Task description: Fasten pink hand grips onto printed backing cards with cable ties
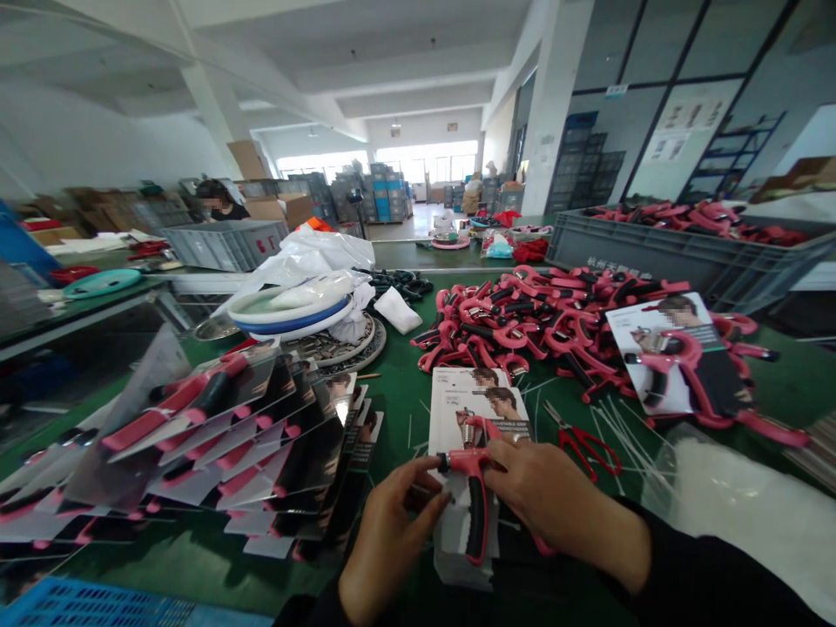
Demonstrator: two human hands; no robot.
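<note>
A pink and black hand grip [477,514] lies over a stack of printed cards [450,409] near the front of the green table. My right hand [539,488] is closed around the upper part of this grip from the right. On its left side, my left hand [400,527] has thumb and index finger apart, with the index fingertip at the black knob end. Nothing shows between those fingertips. Red-handled scissors [591,448] and thin white ties [630,435] lie to the right of the hands.
Carded grips [261,435] are piled at the left. A heap of loose pink grips [522,318] and a grey crate [685,257] stand behind at the right. A plastic bag [738,514] lies front right, a blue basket [97,605] front left. A person [222,202] is far back.
</note>
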